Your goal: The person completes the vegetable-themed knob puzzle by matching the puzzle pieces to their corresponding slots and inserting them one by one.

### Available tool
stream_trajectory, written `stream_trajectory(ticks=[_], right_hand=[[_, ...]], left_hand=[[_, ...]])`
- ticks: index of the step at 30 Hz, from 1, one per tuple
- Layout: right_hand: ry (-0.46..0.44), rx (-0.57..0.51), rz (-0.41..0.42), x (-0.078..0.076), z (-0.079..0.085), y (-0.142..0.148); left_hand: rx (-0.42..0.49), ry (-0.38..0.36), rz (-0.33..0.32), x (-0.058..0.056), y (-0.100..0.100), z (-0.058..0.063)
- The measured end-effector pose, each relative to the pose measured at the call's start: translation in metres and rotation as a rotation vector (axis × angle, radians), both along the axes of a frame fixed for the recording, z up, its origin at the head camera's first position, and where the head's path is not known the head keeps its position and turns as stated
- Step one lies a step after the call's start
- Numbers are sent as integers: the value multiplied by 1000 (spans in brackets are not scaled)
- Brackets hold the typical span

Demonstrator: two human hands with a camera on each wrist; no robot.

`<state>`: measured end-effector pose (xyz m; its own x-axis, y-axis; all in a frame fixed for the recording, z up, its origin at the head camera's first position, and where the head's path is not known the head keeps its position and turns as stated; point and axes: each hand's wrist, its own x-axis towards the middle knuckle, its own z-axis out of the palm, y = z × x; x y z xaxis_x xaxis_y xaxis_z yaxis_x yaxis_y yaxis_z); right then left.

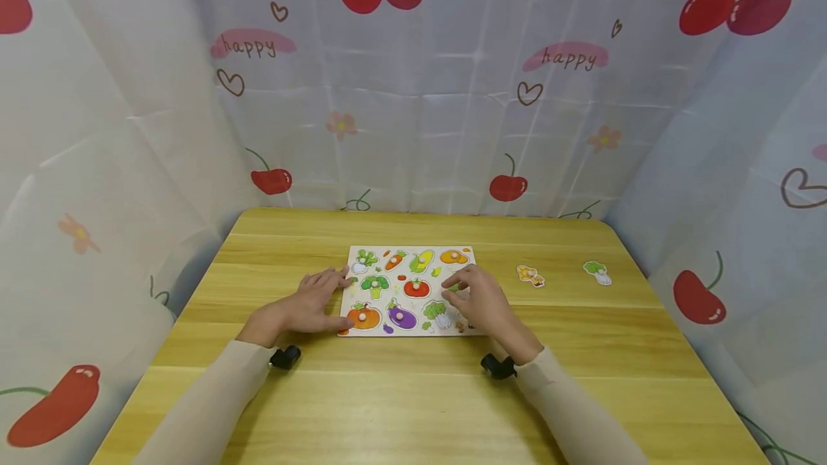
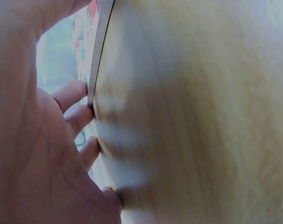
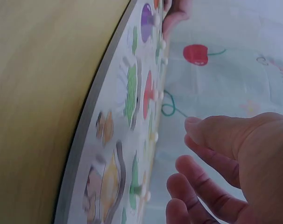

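A vegetable knob puzzle board [image 1: 381, 300] lies on the table, with a tomato piece [image 1: 416, 288], an eggplant piece [image 1: 402, 317] and several other knobbed pieces in its recesses. My left hand [image 1: 313, 303] is spread at the board's left side, thumb and fingertips at its edge [image 2: 100, 51]. Over the right part of the board hovers my right hand [image 1: 481, 300], fingers loosely bent with nothing between them. Below it, a green knobbed piece [image 3: 134, 186] sits in the board. The leafy cabbage recess [image 3: 130, 93] and a yellowish recess [image 3: 111, 179] show printed pictures without knobs.
Right of the board lie two loose pieces on the wooden table [image 1: 400, 400]: a yellow-brown one [image 1: 530, 276] and a leafy green-and-white one [image 1: 597, 273]. A cherry-print curtain [image 1: 439, 142] encloses the table's back and sides.
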<state>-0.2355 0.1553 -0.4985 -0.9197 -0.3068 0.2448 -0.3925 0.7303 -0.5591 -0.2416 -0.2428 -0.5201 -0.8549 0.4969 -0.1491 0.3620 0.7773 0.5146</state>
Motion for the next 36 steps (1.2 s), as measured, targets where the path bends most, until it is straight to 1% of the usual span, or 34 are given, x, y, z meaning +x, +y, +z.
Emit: stream_trajectory(ticks=[3, 9, 12, 16, 21, 24, 29, 32, 36], right_hand=[[8, -3, -22, -3, -2, 12], [8, -28, -93, -8, -1, 42], [8, -22, -139, -11, -1, 60], [12, -28, -178, -16, -4, 89], [-13, -68, -161, -25, -6, 132], [-28, -61, -153, -28, -6, 159], [-19, 3, -183, -35, -7, 199], [-20, 42, -196, -40, -11, 221], [-77, 61, -211, -43, -17, 245]], left_hand=[[0, 4, -3, 0, 0, 0], [6, 10, -7, 1, 1, 0], [7, 11, -8, 1, 1, 0], [12, 9, -14, 3, 2, 1], [17, 10, -17, 3, 2, 0], [16, 10, -16, 3, 2, 0], [12, 11, -15, 3, 1, -1], [12, 10, -13, 2, 0, 0], [9, 18, -17, 1, 0, 0]])
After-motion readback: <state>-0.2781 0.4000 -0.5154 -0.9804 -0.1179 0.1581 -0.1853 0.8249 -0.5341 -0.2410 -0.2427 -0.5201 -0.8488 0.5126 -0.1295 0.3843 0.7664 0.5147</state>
